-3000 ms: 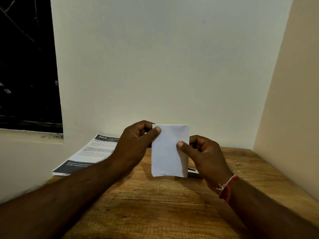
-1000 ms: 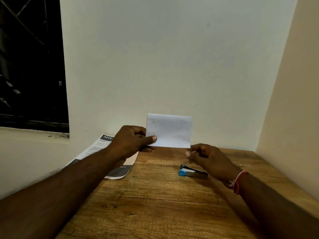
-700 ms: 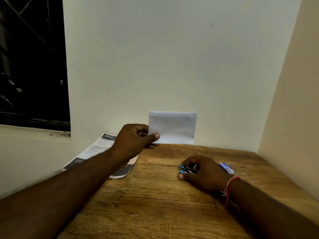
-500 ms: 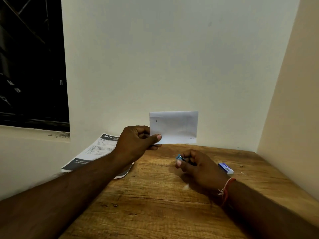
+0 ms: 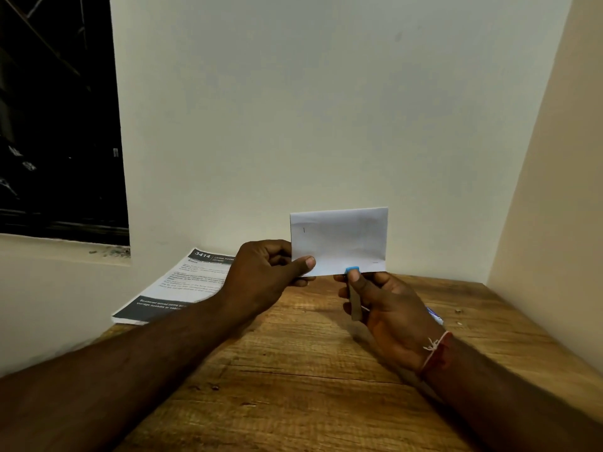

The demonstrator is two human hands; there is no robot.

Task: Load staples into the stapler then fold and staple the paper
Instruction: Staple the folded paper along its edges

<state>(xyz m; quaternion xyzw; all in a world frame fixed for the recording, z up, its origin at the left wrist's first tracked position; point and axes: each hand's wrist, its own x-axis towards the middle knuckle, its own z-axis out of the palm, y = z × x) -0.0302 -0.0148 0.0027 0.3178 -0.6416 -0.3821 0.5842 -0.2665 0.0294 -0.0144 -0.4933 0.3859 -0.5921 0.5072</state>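
At centre frame, a person's left hand pinches the lower left corner of the folded paper, held upright above the wooden table with its long side running left to right. Just below and right of it, the right hand grips the stapler. The stapler's long axis points up the frame and its blue nose meets the paper's bottom edge; whether that edge already sits between the jaws cannot be told.
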